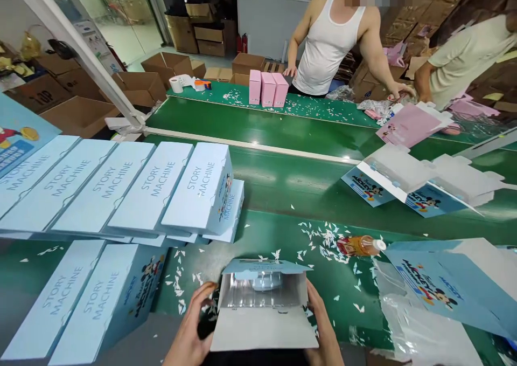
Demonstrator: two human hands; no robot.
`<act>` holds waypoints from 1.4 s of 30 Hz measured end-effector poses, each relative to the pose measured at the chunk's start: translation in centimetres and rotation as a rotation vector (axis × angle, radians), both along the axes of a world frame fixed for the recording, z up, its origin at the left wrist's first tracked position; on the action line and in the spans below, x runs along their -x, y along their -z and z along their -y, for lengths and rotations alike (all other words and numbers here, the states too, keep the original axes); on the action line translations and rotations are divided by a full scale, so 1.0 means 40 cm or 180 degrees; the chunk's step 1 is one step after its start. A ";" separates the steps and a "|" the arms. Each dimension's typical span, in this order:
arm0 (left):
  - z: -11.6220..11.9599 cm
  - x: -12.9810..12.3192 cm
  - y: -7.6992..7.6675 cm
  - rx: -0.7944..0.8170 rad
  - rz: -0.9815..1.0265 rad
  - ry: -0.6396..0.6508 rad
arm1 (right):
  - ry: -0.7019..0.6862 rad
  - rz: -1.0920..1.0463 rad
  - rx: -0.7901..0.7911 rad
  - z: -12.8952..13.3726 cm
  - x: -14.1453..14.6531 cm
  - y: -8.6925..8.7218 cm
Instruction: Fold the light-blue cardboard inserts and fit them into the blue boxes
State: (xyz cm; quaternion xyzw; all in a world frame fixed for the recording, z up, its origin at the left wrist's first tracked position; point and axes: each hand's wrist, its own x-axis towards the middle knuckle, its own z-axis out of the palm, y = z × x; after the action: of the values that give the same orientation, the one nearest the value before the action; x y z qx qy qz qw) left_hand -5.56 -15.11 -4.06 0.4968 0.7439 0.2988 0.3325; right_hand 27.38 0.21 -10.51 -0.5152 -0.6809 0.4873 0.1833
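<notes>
A light blue cardboard box (264, 328) stands in front of me at the near edge of the green table, its flap raised and its white inside facing me. Inside it shows a transparent plastic tray (238, 291) with a pale blue item (267, 281) behind it. My left hand (193, 323) is closed on the box's left side, fingers curled. On the opposite side, my right hand (325, 323) holds the box, with its fingertips partly hidden behind the edge. Small paper scraps (323, 239) lie on the table beyond the box.
Several blue "Story Machine" boxes (197, 185) stand stacked at left. To the right lie a drink bottle (361, 245), open blue boxes (448, 280) and plastic bags (420, 323). Across the conveyor belt (258, 131), a person in a white tank top (333, 37) stands near pink boxes (268, 89).
</notes>
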 end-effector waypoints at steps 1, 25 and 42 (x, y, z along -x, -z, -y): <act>0.009 -0.002 -0.003 -0.0100 -0.0124 0.0139 | -0.0018 0.0017 -0.0046 0.009 0.001 -0.002; -0.172 -0.058 0.033 -0.0048 0.0200 -0.1111 | 0.0843 0.0360 -0.0627 -0.044 0.144 -0.097; -0.145 0.021 -0.149 0.0282 -0.1085 0.2244 | -0.1777 0.0872 -0.1508 -0.098 0.035 -0.211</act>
State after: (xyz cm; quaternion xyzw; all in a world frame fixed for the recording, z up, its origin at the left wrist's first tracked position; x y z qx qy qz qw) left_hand -6.41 -9.30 1.90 0.7494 0.5845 0.0471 0.3075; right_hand 25.99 4.14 -2.06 -0.3139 -0.9067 0.2743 0.0650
